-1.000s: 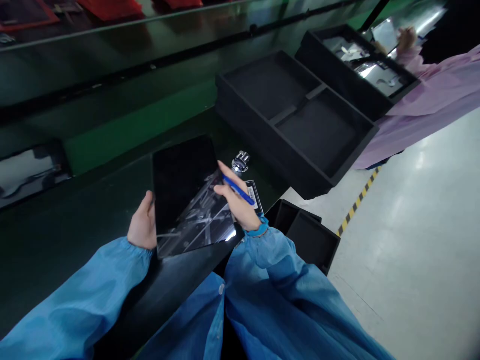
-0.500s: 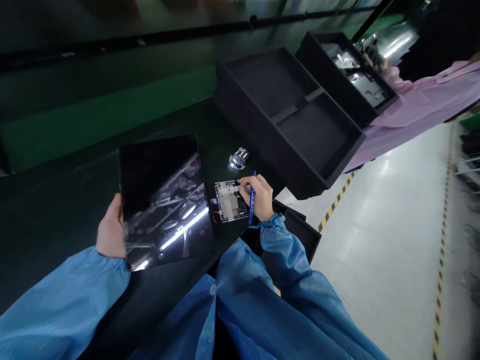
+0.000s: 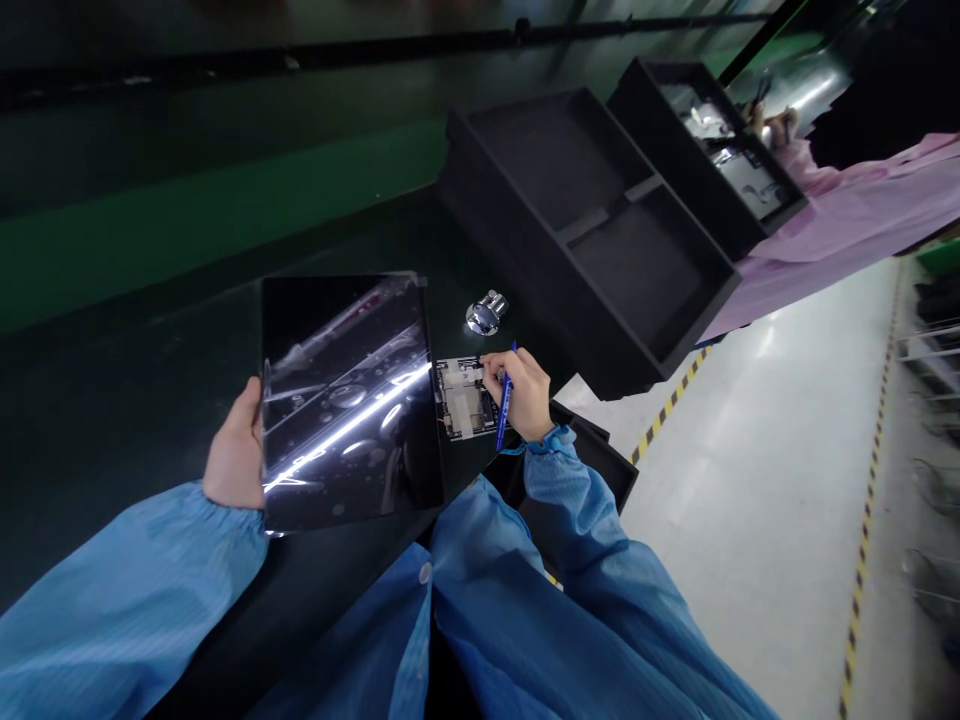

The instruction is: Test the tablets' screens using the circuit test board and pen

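Note:
My left hand (image 3: 236, 450) grips the left edge of a glossy black tablet-like panel (image 3: 345, 400), held tilted over the dark bench and reflecting the ceiling lights. To its right a small circuit board (image 3: 461, 397) lies on the bench. My right hand (image 3: 521, 392) rests on the board's right side, fingers closed around a blue pen (image 3: 503, 405) and fingertips touching the board. A small shiny metal part (image 3: 485, 312) sits just beyond the board.
A large black foam tray (image 3: 592, 235) with two compartments stands at the back right, and a second black tray (image 3: 720, 160) with shiny parts behind it. A person in a pink coat (image 3: 855, 230) works there. A black bin (image 3: 592, 470) hangs at the bench edge.
My right hand left the panel's face and dropped onto the circuit board with the pen. My left hand shifted the panel left, uncovering the board.

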{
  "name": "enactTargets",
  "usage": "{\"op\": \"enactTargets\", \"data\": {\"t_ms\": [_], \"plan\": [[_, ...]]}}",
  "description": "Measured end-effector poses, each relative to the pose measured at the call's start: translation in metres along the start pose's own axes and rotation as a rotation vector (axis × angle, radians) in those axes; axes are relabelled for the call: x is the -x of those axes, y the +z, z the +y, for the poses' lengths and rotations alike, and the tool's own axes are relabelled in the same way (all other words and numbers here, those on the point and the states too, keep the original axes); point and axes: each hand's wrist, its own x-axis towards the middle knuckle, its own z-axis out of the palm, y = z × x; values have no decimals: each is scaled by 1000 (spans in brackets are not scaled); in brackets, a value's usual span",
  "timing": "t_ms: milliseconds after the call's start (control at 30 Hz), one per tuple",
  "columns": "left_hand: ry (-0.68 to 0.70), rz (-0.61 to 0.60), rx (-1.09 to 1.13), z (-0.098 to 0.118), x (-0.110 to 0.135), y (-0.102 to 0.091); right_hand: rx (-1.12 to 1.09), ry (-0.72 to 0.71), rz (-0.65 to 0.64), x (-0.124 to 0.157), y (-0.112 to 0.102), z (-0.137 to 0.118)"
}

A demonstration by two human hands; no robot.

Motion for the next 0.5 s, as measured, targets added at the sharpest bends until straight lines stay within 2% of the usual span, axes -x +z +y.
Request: {"op": "enactTargets", "data": {"t_ms": [100,267,333,400,433,500], "plan": [[-247,-107,383,3,4,4,6,-14,22,-1,0,0],[-455,-161,746,15,13,8,-8,1,66,-4,-1,0],[-506,-199,897,19,16,9,-12,58,153,-5,-1,-7],[-501,-250,977,22,17,9,-80,152,199,-5,0,-22],[-500,-271,1003,23,17,9,-154,197,175,-5,0,-32],[-494,-272,1044,23,17,10,-355,235,36,-4,1,-53]]}}
